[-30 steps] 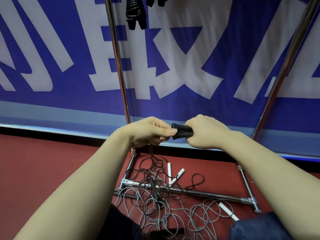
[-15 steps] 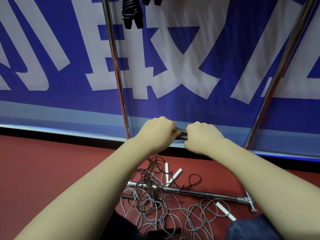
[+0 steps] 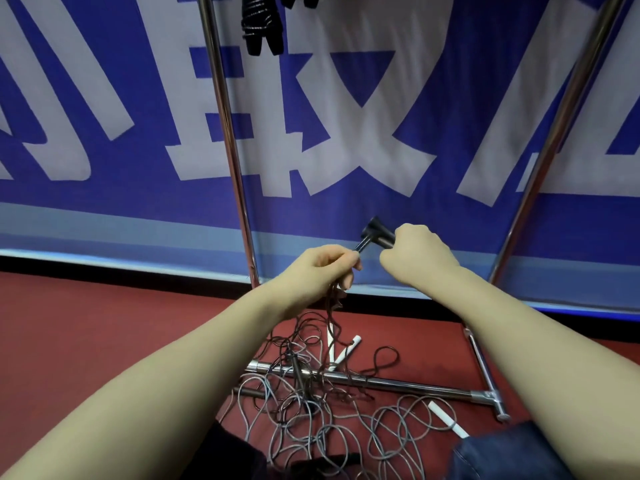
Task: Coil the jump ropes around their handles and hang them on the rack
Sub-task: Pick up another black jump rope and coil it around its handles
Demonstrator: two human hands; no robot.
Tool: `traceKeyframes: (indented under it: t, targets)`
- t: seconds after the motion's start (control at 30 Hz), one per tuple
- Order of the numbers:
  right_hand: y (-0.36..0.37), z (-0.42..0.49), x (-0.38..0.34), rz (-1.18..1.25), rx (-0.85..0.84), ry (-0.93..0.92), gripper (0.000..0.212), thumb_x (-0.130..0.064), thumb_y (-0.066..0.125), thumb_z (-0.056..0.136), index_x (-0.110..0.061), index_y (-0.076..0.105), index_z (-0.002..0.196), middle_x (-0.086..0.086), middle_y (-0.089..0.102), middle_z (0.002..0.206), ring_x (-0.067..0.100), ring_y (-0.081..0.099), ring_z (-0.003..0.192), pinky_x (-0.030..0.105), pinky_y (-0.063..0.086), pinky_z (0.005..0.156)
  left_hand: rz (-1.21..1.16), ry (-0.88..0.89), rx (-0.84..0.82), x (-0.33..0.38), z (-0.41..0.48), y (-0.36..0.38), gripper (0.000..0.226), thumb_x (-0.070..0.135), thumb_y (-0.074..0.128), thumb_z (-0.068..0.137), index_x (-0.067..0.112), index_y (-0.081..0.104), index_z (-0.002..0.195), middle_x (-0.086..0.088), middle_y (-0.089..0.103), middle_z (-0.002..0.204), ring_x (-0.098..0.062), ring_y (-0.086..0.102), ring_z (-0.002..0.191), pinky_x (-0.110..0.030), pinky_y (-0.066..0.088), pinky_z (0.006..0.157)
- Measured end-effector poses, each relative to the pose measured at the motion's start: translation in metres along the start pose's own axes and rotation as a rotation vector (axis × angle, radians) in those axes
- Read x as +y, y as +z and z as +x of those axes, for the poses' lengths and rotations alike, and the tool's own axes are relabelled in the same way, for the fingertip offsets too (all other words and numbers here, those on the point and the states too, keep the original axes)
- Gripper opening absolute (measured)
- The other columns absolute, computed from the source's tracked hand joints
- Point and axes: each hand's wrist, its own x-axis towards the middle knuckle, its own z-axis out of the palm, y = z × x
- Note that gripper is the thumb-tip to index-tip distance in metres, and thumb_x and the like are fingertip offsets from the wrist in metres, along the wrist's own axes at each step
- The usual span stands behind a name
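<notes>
Right hand (image 3: pixel 415 258) grips 2 handles (image 3: pixel 376 231), left hand (image 3: pixel 322 268) pinches cord (image 3: pixel 331 306) (beside rack post (image 3: pixel 239 174))

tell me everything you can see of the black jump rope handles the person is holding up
What looks like two black jump rope handles, matte plastic or rubber with flared ends, lie side by side, pointing up and left. The right hand grips them, hiding most of their length, in front of the blue banner. A thin dark cord leaves their exposed end, passes through the pinching left hand and hangs into the tangle of ropes on the red floor.
</notes>
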Motion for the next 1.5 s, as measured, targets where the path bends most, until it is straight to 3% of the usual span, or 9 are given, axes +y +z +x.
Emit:
traceKeyframes:
  t: [0.33,0.57,0.67,0.73,0.93,1.03,1.13,1.27,1.5]
  targets:
    - [0.011,-0.019,-0.018,0.128,-0.185,-0.272,0.026,-0.019,0.056,0.087,-0.012,0.045,0.064,0.005,0.050,0.062,0.024,0.044,0.055,0.029,0.032,0.051,0.650,0.163,-0.070,-0.030,0.011,-0.032,0.029,0.018,0.047,0.103,0.036,0.055,0.082,0.006,0.062,0.078,-0.006,0.055,0.069,-0.023,0.041,0.067]
    - [0.028,-0.043,-0.027,-0.235,-0.440,-0.526,0.012,-0.016,0.053,0.087,-0.017,0.047,0.076,-0.002,0.042,0.069,0.017,0.042,0.060,0.029,0.029,0.050,0.876,0.110,-0.274,-0.030,0.018,-0.030,0.040,0.017,0.052,0.100,0.011,0.048,0.139,-0.004,0.061,0.129,-0.018,0.056,0.119,-0.025,0.040,0.097]
    - [0.035,-0.049,-0.023,-0.363,-0.487,-0.539,0.012,-0.015,0.051,0.085,-0.016,0.045,0.076,-0.001,0.042,0.070,0.026,0.047,0.069,0.029,0.030,0.049,0.889,0.081,-0.200,-0.023,0.015,-0.042,0.031,0.017,0.048,0.103,0.014,0.052,0.134,0.003,0.064,0.088,0.012,0.059,0.079,-0.007,0.035,0.068]
    - [0.040,-0.052,-0.022,-0.429,-0.522,-0.541,0.004,-0.015,0.052,0.084,-0.015,0.049,0.082,0.002,0.049,0.077,0.029,0.052,0.076,0.029,0.034,0.054,0.942,0.125,-0.166,-0.016,0.010,-0.049,0.025,0.016,0.052,0.100,0.014,0.059,0.124,0.006,0.052,0.070,0.001,0.052,0.062,-0.013,0.032,0.059]
    - [0.055,-0.037,-0.011,-0.554,-0.377,-0.361,0.025,-0.020,0.050,0.091,-0.010,0.061,0.111,0.011,0.063,0.116,0.032,0.061,0.106,0.033,0.041,0.076,1.216,0.073,-0.112,0.007,0.004,-0.023,0.020,0.015,0.050,0.095,0.012,0.065,0.109,-0.012,0.067,0.102,-0.035,0.060,0.097,-0.033,0.042,0.071]
    - [0.052,-0.020,-0.004,-0.490,-0.253,-0.196,0.026,-0.020,0.051,0.091,-0.012,0.061,0.113,0.008,0.063,0.117,0.029,0.061,0.108,0.032,0.040,0.076,1.228,0.093,-0.114,0.014,0.003,-0.007,0.024,0.026,0.048,0.099,0.009,0.060,0.086,-0.013,0.064,0.092,-0.036,0.059,0.087,-0.034,0.039,0.065]
    - [0.042,-0.007,0.000,-0.287,-0.224,-0.026,0.021,-0.025,0.055,0.089,-0.012,0.060,0.106,0.008,0.062,0.110,0.030,0.060,0.106,0.031,0.040,0.075,1.042,0.070,-0.178,0.015,-0.006,0.012,0.039,0.045,0.045,0.100,0.016,0.045,0.074,-0.004,0.048,0.070,-0.032,0.048,0.071,-0.033,0.031,0.063]
    - [0.027,0.002,0.005,0.025,-0.161,0.130,0.021,-0.026,0.053,0.091,-0.011,0.047,0.078,0.006,0.052,0.085,0.031,0.053,0.083,0.031,0.041,0.070,0.842,0.072,-0.135,0.005,-0.009,0.019,0.034,0.028,0.033,0.106,0.006,0.049,0.086,-0.008,0.057,0.073,-0.036,0.055,0.078,-0.041,0.043,0.070]
    - [0.012,-0.014,-0.012,0.225,-0.241,0.037,0.023,-0.009,0.049,0.084,-0.014,0.040,0.064,0.003,0.045,0.060,0.018,0.037,0.049,0.024,0.026,0.046,0.924,0.008,-0.047,-0.012,0.000,0.010,0.024,0.023,0.033,0.106,0.008,0.044,0.091,-0.016,0.056,0.084,-0.038,0.052,0.076,-0.045,0.045,0.071]
